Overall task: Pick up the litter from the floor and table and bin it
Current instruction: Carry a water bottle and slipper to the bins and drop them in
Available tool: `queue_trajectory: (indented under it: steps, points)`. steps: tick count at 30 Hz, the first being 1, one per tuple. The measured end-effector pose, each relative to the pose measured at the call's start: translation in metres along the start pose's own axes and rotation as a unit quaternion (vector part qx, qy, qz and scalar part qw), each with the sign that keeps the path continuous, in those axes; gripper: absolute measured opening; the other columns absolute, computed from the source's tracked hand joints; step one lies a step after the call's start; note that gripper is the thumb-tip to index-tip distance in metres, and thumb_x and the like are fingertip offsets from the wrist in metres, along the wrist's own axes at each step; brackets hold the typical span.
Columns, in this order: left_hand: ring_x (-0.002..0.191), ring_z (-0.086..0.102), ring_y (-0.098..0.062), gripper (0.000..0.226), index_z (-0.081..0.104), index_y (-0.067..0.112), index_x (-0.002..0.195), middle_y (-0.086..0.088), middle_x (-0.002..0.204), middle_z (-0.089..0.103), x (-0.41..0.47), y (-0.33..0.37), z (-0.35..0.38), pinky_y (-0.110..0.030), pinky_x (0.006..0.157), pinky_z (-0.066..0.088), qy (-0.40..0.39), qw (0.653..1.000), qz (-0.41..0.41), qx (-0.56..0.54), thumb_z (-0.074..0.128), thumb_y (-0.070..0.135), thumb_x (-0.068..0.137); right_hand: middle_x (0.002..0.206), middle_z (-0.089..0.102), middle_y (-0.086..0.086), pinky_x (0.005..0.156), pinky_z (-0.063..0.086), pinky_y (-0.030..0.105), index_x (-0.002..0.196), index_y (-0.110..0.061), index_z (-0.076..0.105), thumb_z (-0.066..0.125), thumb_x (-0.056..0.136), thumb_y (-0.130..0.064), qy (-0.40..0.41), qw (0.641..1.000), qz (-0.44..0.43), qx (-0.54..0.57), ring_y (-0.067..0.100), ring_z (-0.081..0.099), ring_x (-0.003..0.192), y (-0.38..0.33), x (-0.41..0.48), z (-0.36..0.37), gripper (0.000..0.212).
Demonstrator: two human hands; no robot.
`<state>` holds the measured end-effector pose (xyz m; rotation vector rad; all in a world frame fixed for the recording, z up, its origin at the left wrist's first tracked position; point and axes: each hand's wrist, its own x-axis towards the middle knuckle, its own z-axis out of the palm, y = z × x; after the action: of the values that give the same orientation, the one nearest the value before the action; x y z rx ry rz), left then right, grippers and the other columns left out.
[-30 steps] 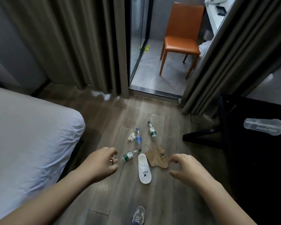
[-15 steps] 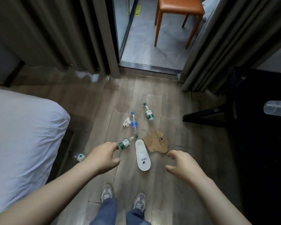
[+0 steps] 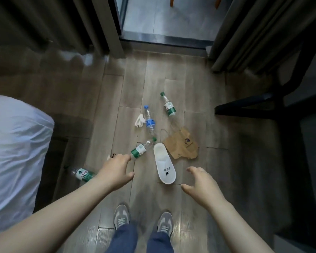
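Note:
Litter lies on the wooden floor ahead of me. A green-label bottle [image 3: 142, 149] lies just past the fingertips of my left hand [image 3: 115, 171], apart from them. Farther on are a blue-label bottle [image 3: 149, 121], a second green-label bottle [image 3: 168, 106] and a crumpled white tissue [image 3: 140, 120]. A torn brown paper bag [image 3: 183, 143] lies beside a white slipper [image 3: 164, 166]. A third green-label bottle [image 3: 83, 174] lies by the bed, partly behind my left forearm. A small scrap [image 3: 113, 155] shows above my left knuckles. My right hand [image 3: 202, 184] hovers with fingers spread, holding nothing.
A white bed [image 3: 16, 143] fills the left side. Dark furniture legs [image 3: 244, 110] stand on the right. Curtains hang on both sides of a sliding-door threshold [image 3: 162, 39] at the far end. My two grey shoes [image 3: 121, 217] are on the floor below.
The view has tilted down toward the floor and my feet. Both hands have reached forward and lower toward the litter. The bottle by the bed has come into view.

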<state>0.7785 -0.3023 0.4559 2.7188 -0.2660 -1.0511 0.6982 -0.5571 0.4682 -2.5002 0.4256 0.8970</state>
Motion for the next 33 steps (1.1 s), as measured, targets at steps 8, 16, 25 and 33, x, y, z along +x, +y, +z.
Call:
queue_trajectory:
  steps: [8, 16, 25, 33]
  points:
    - [0.106, 0.055, -0.029, 0.044, 0.052, 0.014, 0.117, -0.010, 0.114, 0.057, 0.121, -0.038, 0.097, -0.037, 0.086, 0.046, -0.003, 1.000, -0.026, 0.010, 0.058, 0.040, 0.083, 0.128, 0.049, 0.008, 0.090, 0.042, 0.033, 0.129, -0.016, 0.046, 0.067, 0.079, -0.036, -0.011, 0.999, 0.030, 0.016, 0.030, 0.050, 0.118, 0.026, 0.125, 0.096, 0.058]
    - [0.108, 0.056, -0.032, 0.051, 0.049, 0.014, 0.125, -0.013, 0.118, 0.057, 0.224, -0.064, 0.195, -0.039, 0.088, 0.047, 0.011, 0.999, -0.031, 0.011, 0.063, 0.039, 0.082, 0.128, 0.045, 0.010, 0.095, 0.041, 0.034, 0.134, -0.015, 0.040, 0.071, 0.075, -0.036, -0.020, 0.997, 0.063, 0.034, 0.032, 0.047, 0.119, 0.066, 0.230, 0.197, 0.070]
    - [0.116, 0.048, -0.030, 0.066, 0.038, 0.016, 0.134, -0.009, 0.128, 0.048, 0.315, -0.106, 0.274, -0.038, 0.090, 0.044, 0.060, 0.998, -0.033, -0.016, 0.066, 0.043, 0.080, 0.139, 0.035, 0.006, 0.100, 0.042, 0.039, 0.143, -0.021, 0.029, 0.074, 0.072, -0.043, 0.013, 0.997, 0.057, 0.047, 0.028, 0.038, 0.128, 0.104, 0.320, 0.293, 0.087]
    - [0.112, 0.050, -0.030, 0.072, 0.036, 0.017, 0.133, -0.009, 0.128, 0.048, 0.357, -0.123, 0.303, -0.042, 0.089, 0.047, 0.065, 0.997, -0.033, -0.024, 0.069, 0.047, 0.077, 0.156, 0.004, 0.009, 0.114, 0.023, 0.047, 0.152, -0.024, -0.004, 0.070, 0.070, -0.062, 0.031, 0.998, 0.016, -0.047, 0.033, 0.013, 0.142, 0.109, 0.351, 0.345, 0.117]
